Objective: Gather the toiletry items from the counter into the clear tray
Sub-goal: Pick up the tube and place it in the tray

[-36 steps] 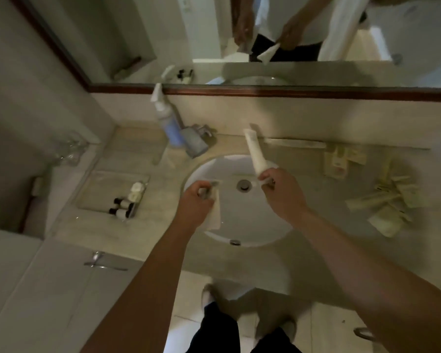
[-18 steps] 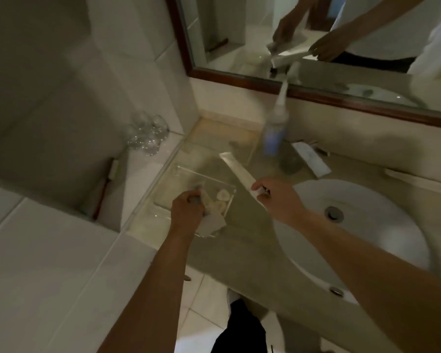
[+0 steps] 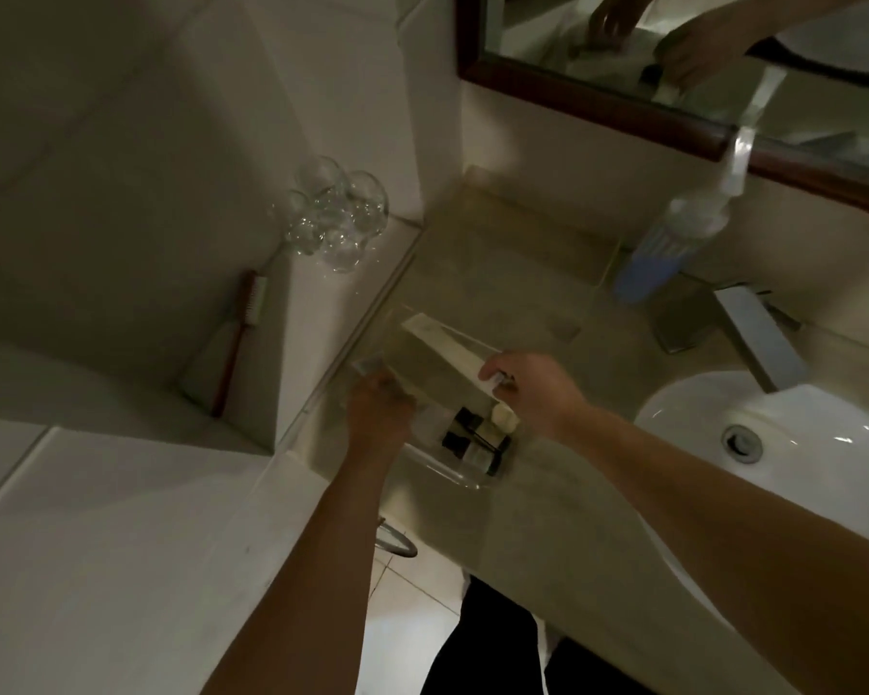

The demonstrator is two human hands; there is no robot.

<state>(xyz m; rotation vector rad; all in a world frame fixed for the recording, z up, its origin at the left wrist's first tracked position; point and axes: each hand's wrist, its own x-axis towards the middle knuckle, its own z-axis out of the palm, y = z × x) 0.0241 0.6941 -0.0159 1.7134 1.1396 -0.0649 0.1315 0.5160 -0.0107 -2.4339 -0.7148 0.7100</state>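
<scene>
Here, tube (image 3: 447,346) aslant, tail up-left.

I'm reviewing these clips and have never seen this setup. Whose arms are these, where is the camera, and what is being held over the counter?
No machine here: a person wears a wide-angle camera on the head, looking down at their own arms. The right hand pinches a long white tube over the clear tray, which sits on the counter left of the sink and already holds small dark-capped bottles. The left hand is at the tray too; what it holds is too blurred to tell. A spray bottle stands by the tap.
</scene>
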